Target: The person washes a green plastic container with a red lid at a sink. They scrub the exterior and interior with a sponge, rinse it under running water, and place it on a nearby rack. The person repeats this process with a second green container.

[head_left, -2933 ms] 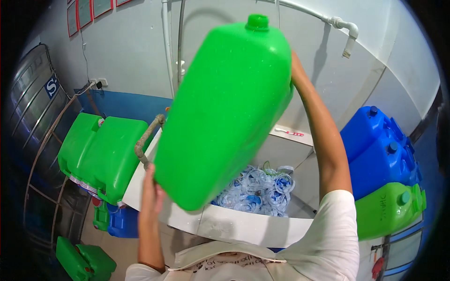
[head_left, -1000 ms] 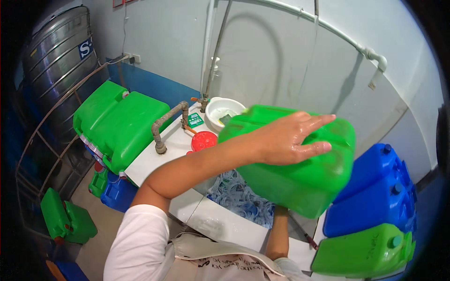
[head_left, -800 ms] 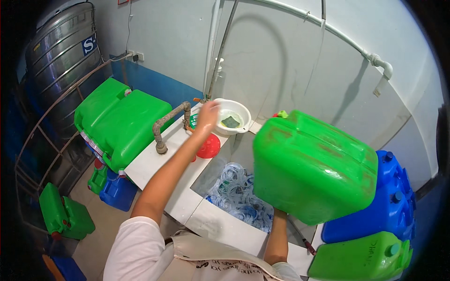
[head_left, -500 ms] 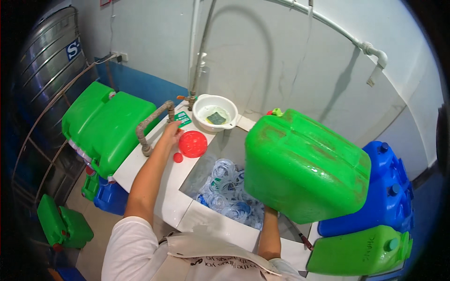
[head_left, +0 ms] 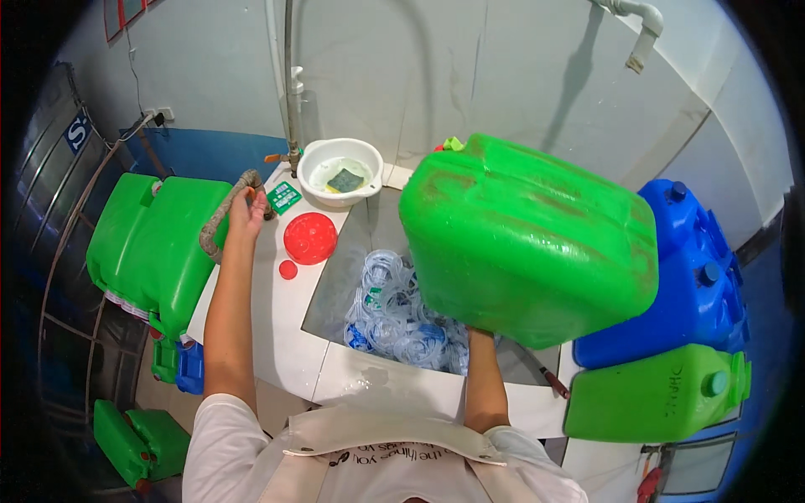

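A big wet green jerrycan (head_left: 528, 243) leans tilted over the basin, brown smudges on its side. My right hand (head_left: 480, 333) reaches beneath its lower edge; the fingers are hidden behind it. Over at the left, my left hand (head_left: 247, 211) is raised over the curved pipe (head_left: 220, 225), its fingers pinched around a small orange piece (head_left: 250, 194). What that piece is, I cannot make out. Close to this hand lie a green packet (head_left: 284, 198), a red round bowl-like lid (head_left: 310, 238) and a small red cap (head_left: 288, 269) on the white ledge (head_left: 277, 335).
Coiled clear plastic loops (head_left: 402, 323) fill part of the basin. A white bowl (head_left: 369, 191) holds suds and a scrubbing sponge (head_left: 345, 180). Blue jerrycans (head_left: 671, 310) and a lighter green one (head_left: 637, 398) stand at right, a knife-like tool (head_left: 555, 382) beside them. Green jerrycans (head_left: 168, 260) stand left.
My left hand has left the spot beside the green packet and red lid and moved left to the curved pipe. The view has shifted; the big jerrycan and right hand keep much the same pose.
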{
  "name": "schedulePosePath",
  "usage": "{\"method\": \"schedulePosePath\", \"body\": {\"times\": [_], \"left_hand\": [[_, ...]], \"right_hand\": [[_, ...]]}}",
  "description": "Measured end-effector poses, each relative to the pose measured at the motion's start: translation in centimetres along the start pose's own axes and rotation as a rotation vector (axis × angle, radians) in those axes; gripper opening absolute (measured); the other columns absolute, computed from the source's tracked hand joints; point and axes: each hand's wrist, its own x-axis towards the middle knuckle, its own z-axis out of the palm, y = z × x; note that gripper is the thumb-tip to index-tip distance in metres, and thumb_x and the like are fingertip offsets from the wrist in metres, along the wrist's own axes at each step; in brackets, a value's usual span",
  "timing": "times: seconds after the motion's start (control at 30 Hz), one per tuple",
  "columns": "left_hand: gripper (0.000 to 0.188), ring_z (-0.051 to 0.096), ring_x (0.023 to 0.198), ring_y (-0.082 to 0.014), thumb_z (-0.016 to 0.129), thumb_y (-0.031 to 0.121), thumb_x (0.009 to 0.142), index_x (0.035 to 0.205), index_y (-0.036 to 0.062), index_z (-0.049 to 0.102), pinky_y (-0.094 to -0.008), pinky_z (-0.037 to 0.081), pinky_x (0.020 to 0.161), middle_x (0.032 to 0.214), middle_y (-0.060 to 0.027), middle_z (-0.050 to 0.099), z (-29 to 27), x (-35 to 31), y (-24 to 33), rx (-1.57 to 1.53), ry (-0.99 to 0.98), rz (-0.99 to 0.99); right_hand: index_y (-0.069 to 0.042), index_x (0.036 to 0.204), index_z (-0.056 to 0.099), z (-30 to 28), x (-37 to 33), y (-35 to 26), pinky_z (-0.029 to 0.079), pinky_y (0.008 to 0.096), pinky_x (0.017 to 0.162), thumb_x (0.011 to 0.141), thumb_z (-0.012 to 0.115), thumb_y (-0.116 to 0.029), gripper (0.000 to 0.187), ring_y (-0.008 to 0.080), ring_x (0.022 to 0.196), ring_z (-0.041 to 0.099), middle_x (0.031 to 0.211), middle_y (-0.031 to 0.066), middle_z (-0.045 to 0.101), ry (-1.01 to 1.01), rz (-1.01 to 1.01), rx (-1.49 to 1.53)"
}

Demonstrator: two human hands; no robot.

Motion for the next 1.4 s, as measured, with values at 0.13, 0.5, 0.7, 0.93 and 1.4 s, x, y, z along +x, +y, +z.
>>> {"method": "schedulePosePath", "body": {"times": [0.13,0.5,0.7,0.93,1.4], "left_hand": [[0.014,0.056,0.079,-0.0215,0.057,0.012,0.085,0.091,0.0027,0.05,-0.0302,0.055,0.068,0.088,-0.0113,0.051,0.3,0.0,-0.5,0.018,-0.043,0.0],[0.015,0.054,0.085,-0.0211,0.056,0.016,0.087,0.096,0.0044,0.052,-0.0306,0.053,0.072,0.089,-0.007,0.052,0.1,0.6,-0.9,0.072,0.009,0.018],[0.018,0.054,0.085,-0.0216,0.054,0.019,0.088,0.099,0.0054,0.051,-0.0333,0.051,0.074,0.092,-0.0084,0.051,-0.1,0.8,-0.6,0.111,0.012,0.029],[0.04,0.05,0.097,-0.0262,0.05,0.025,0.086,0.121,0.0065,0.043,-0.0369,0.044,0.083,0.107,-0.0157,0.046,1.8,-4.9,-2.2,0.793,0.07,0.233],[0.066,0.036,0.117,-0.0398,0.058,0.015,0.075,0.131,-0.0069,0.03,-0.0403,0.028,0.102,0.124,-0.0288,0.034,0.7,-3.5,-2.1,1.465,-0.053,0.859]], "right_hand": [[-0.006,0.134,0.035,-2.6,0.7,-1.3,0.03,0.0403,0.103,0.095,0.034,-0.039,0.051,0.0271,0.123,0.037,0.137,0.0122,0.038,-0.292,-0.006,0.031],[-0.005,0.13,0.038,-3.2,0.4,-1.8,0.032,0.0398,0.101,0.091,0.041,-0.034,0.049,0.0283,0.119,0.042,0.133,0.0135,0.042,-0.26,-0.01,0.133],[-0.005,0.128,0.039,-2.5,0.4,-1.8,0.033,0.04,0.101,0.09,0.042,-0.032,0.047,0.0284,0.119,0.042,0.133,0.0134,0.043,-0.254,-0.014,0.126],[-0.004,0.125,0.041,-2.8,0.0,-2.2,0.033,0.0402,0.101,0.088,0.044,-0.03,0.045,0.0285,0.118,0.043,0.133,0.0133,0.043,-0.213,-0.041,0.123],[-0.004,0.12,0.046,-2.0,0.0,-2.0,0.033,0.0406,0.1,0.085,0.048,-0.026,0.042,0.0287,0.118,0.043,0.132,0.0131,0.044,-0.189,-0.051,0.103]]}}
